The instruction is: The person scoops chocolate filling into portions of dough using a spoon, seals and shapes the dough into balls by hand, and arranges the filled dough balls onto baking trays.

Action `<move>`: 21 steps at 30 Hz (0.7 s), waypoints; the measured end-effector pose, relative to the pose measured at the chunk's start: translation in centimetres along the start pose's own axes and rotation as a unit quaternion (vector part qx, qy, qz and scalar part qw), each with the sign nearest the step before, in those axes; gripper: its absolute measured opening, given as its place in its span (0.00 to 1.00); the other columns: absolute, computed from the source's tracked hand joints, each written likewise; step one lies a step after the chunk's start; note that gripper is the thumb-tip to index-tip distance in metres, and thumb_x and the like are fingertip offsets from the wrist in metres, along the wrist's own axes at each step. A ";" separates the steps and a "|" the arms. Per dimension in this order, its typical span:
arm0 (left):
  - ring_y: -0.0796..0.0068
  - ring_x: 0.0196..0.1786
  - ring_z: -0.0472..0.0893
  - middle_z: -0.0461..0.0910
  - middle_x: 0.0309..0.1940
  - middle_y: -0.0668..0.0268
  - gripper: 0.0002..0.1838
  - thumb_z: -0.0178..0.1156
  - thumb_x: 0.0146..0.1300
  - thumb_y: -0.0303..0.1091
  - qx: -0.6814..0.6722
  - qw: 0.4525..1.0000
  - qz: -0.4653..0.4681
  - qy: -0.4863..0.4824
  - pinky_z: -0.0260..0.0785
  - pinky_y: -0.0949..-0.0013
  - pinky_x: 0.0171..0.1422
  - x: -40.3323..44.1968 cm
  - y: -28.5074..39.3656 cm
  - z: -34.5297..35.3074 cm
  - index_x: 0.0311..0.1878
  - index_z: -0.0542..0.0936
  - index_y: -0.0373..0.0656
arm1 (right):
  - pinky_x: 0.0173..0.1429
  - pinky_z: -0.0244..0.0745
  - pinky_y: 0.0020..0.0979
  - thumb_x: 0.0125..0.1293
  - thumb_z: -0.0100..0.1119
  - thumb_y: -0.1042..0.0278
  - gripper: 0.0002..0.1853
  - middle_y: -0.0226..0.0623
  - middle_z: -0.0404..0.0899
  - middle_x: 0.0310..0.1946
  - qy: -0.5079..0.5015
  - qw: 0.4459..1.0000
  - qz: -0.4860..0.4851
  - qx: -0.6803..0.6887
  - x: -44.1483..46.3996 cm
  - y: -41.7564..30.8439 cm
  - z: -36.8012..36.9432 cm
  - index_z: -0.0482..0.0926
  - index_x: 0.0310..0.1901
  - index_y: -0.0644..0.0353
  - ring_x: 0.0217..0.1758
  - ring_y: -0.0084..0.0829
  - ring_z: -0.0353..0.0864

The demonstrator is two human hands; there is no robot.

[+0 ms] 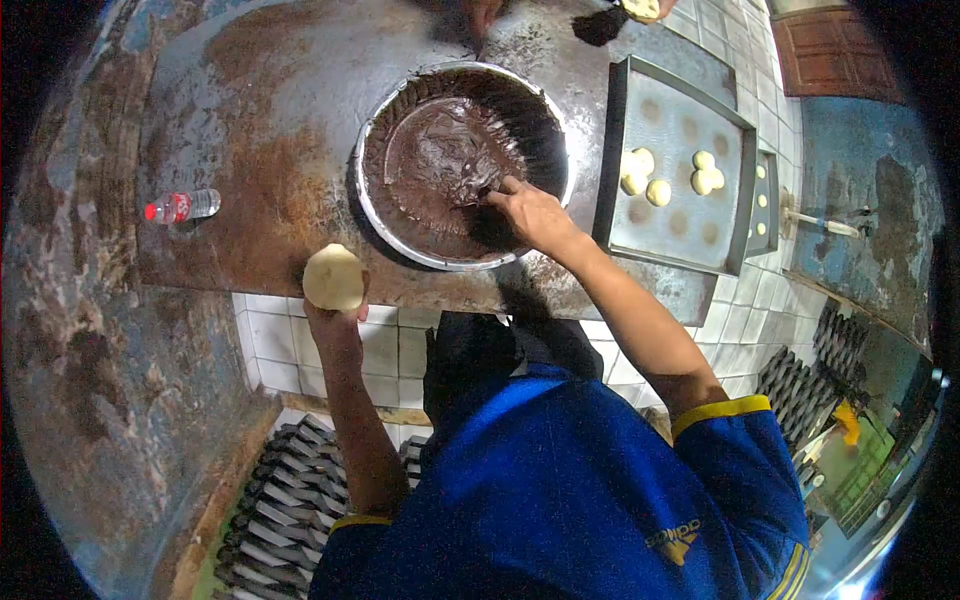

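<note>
A flat round of pale dough (pixel 334 277) lies on my left hand (pixel 345 318), with my fingers under and around its edge, near the table's front edge. My right hand (pixel 532 214) reaches over the near right rim of a large round metal basin (pixel 366 215). Its fingers are pinched together at the dark chocolate filling (pixel 450 150), around something dark and thin that I cannot make out. The filling coats the basin's inner wall and is heaped in the middle.
A metal baking tray (pixel 690 245) with several dough balls (pixel 705 178) stands right of the basin, a smaller tray (pixel 763 205) beyond it. A plastic bottle (pixel 185 206) lies at left. Across the table, another person's hand (pixel 483 14) shows, plus a piece of dough (pixel 641 9) in their other hand.
</note>
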State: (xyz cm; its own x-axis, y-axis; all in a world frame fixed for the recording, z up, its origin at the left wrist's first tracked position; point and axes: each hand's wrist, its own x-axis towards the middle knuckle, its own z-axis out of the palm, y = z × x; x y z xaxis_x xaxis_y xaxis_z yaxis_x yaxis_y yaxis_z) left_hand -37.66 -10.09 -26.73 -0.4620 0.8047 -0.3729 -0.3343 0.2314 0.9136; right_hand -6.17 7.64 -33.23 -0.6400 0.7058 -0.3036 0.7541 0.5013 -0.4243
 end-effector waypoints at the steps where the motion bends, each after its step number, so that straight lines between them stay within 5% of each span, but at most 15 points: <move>1: 0.78 0.38 0.82 0.84 0.46 0.65 0.31 0.78 0.58 0.29 0.002 1.000 -0.002 -0.008 0.68 0.76 0.29 -0.3 0.2 0.1 0.64 0.77 0.39 | 0.58 0.86 0.46 0.73 0.51 0.72 0.18 0.49 0.80 0.60 0.008 1.000 -0.014 -0.006 0.6 0.6 1.2 0.83 0.60 0.51 0.60 0.50 0.86; 6: 0.78 0.40 0.83 0.85 0.43 0.65 0.26 0.78 0.59 0.28 0.193 0.977 -0.088 0.028 0.73 0.73 0.38 -0.8 1.1 -0.7 0.59 0.81 0.37 | 0.52 0.87 0.46 0.77 0.47 0.65 0.16 0.50 0.87 0.48 0.087 0.993 -0.058 -0.061 1.3 2.8 6.1 0.86 0.48 0.59 0.52 0.49 0.90; 8: 0.77 0.42 0.84 0.86 0.43 0.65 0.25 0.79 0.59 0.28 0.232 0.971 -0.052 0.027 0.75 0.71 0.44 -0.9 0.8 -1.0 0.58 0.82 0.36 | 0.53 0.85 0.50 0.77 0.51 0.62 0.16 0.57 0.87 0.48 -0.075 0.996 0.023 -0.033 1.5 2.7 5.3 0.85 0.46 0.64 0.50 0.53 0.89; 11: 0.73 0.46 0.86 0.88 0.44 0.64 0.24 0.80 0.60 0.29 0.311 0.950 -0.022 0.000 0.77 0.67 0.54 -0.7 2.2 0.1 0.57 0.83 0.36 | 0.53 0.85 0.51 0.73 0.53 0.63 0.14 0.56 0.88 0.40 -0.084 0.995 -0.015 -0.060 1.5 2.8 4.8 0.83 0.41 0.67 0.47 0.54 0.90; 15: 0.72 0.49 0.88 0.90 0.47 0.62 0.23 0.81 0.59 0.30 0.332 0.942 -0.012 -0.036 0.78 0.65 0.58 -0.5 2.2 0.9 0.55 0.84 0.35 | 0.53 0.85 0.51 0.69 0.55 0.66 0.13 0.59 0.87 0.43 -0.159 0.986 -0.005 -0.050 3.2 3.3 3.3 0.84 0.44 0.67 0.49 0.53 0.90; 17: 0.71 0.49 0.88 0.90 0.48 0.61 0.23 0.81 0.59 0.29 0.333 0.941 0.016 -0.054 0.79 0.65 0.59 -0.6 2.4 1.3 0.56 0.84 0.35 | 0.55 0.84 0.43 0.69 0.58 0.67 0.16 0.52 0.89 0.46 -0.295 0.927 -0.201 -0.114 4.4 4.6 3.2 0.85 0.52 0.66 0.50 0.44 0.90; 18: 0.71 0.49 0.89 0.90 0.47 0.61 0.24 0.81 0.58 0.28 0.339 0.938 0.038 -0.067 0.79 0.65 0.59 -0.6 2.6 1.5 0.56 0.84 0.35 | 0.55 0.84 0.43 0.69 0.58 0.67 0.16 0.52 0.89 0.46 -0.293 0.927 -0.203 -0.115 4.1 4.0 2.1 0.85 0.52 0.66 0.50 0.44 0.90; 19: 0.71 0.49 0.89 0.90 0.47 0.61 0.24 0.81 0.58 0.28 0.339 0.938 0.039 -0.063 0.79 0.65 0.59 -0.7 2.6 1.6 0.56 0.84 0.35 | 0.57 0.82 0.39 0.71 0.59 0.68 0.16 0.46 0.88 0.48 -0.340 0.926 -0.108 0.123 3.4 2.6 -0.3 0.85 0.56 0.65 0.51 0.39 0.88; 20: 0.70 0.49 0.89 0.91 0.47 0.60 0.24 0.81 0.58 0.27 0.307 0.949 0.030 -0.068 0.80 0.64 0.59 -0.8 2.4 1.7 0.57 0.84 0.35 | 0.59 0.80 0.35 0.72 0.60 0.68 0.17 0.40 0.88 0.49 -0.366 0.862 -0.008 0.351 2.7 0.9 -2.7 0.85 0.59 0.63 0.52 0.34 0.86; 21: 0.70 0.49 0.89 0.91 0.47 0.60 0.24 0.80 0.57 0.25 0.274 0.959 0.021 -0.072 0.80 0.63 0.59 -0.8 2.2 1.6 0.57 0.84 0.34 | 0.59 0.78 0.34 0.74 0.60 0.69 0.16 0.36 0.87 0.50 -0.324 0.857 -0.065 0.396 1.8 -0.7 -4.7 0.85 0.59 0.63 0.52 0.30 0.84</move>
State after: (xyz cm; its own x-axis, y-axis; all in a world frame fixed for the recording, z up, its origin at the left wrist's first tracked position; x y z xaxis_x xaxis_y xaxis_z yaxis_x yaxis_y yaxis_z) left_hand -36.72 -9.30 -24.17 -0.3346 0.8773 -0.3440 0.1824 0.4184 0.8897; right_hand -7.14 10.90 -29.52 -0.8519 0.1159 -0.5107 0.4978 -0.1235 -0.8584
